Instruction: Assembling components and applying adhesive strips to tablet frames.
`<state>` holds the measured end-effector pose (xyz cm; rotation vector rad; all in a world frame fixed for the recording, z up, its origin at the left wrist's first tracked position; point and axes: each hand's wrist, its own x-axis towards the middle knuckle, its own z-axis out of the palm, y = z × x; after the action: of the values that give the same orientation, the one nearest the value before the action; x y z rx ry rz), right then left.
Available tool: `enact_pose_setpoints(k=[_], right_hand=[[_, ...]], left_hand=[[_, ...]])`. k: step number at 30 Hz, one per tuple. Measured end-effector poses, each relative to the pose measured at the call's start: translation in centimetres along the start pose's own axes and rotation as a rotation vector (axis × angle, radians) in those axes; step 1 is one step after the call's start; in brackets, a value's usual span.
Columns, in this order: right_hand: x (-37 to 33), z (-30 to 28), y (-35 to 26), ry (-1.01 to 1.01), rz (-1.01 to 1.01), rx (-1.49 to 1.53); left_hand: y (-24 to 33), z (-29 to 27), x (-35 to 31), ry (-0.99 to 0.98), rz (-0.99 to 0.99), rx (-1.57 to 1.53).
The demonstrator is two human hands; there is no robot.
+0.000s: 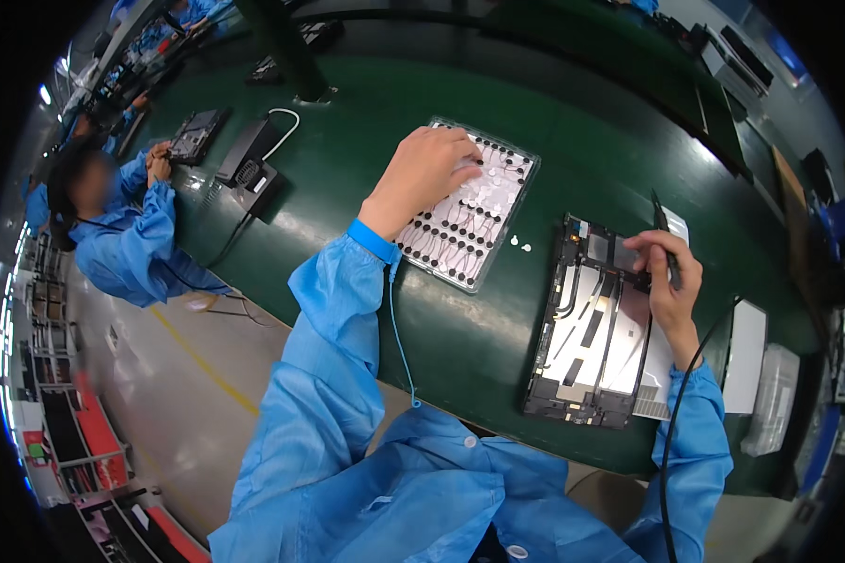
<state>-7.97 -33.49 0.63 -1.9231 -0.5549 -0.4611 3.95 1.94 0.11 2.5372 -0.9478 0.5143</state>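
My left hand [427,174] is over a clear tray [491,267], its fingers curled and thumb and fingertips close together among the small parts. Whatever they pinch is too small to make out. Rows of small black round parts with thin wires [455,220] fill the tray, with whitish pieces in its middle. My right hand [671,281] grips a slim black pointed tool [663,220], its tip angled up and away. Those fingers hover by the upper right of an opened device chassis [587,328], which has a silvery interior, black frame and cables.
Two small white pieces [520,244] lie between tray and chassis. A white panel [745,357] and a clear plastic case [773,399] are at right. A black cable [668,460] crosses my right sleeve; a blue cord [401,338] hangs from my left wristband. Another person [122,225] works at left, beyond a black device [252,174].
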Motion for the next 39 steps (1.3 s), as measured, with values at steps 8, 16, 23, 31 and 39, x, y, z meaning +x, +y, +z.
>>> enact_pose_setpoints(k=[8, 16, 23, 31, 39], right_hand=[[4.0, -0.2, -4.7, -0.337, -0.059, -0.259], [2.8, -0.6, -5.1, -0.346, 0.068, -0.2], [1.4, -3.1, -5.8, -0.188, 0.108, -0.158], [8.0, 11.0, -3.7, -0.253, 0.191, -0.243], [10.4, 15.2, -2.6, -0.314, 0.218, -0.028]], left_hand=[[-1.2, 2.6, 0.5, 0.041, -0.18, -0.088], [-2.1, 4.4, 0.0, 0.168, -0.114, -0.067], [-1.1, 2.3, 1.2, 0.161, -0.21, -0.409], [0.3, -1.2, -1.6, -0.09, -0.18, -1.148], [-0.6, -2.0, -2.0, -0.022, -0.244, -0.99]])
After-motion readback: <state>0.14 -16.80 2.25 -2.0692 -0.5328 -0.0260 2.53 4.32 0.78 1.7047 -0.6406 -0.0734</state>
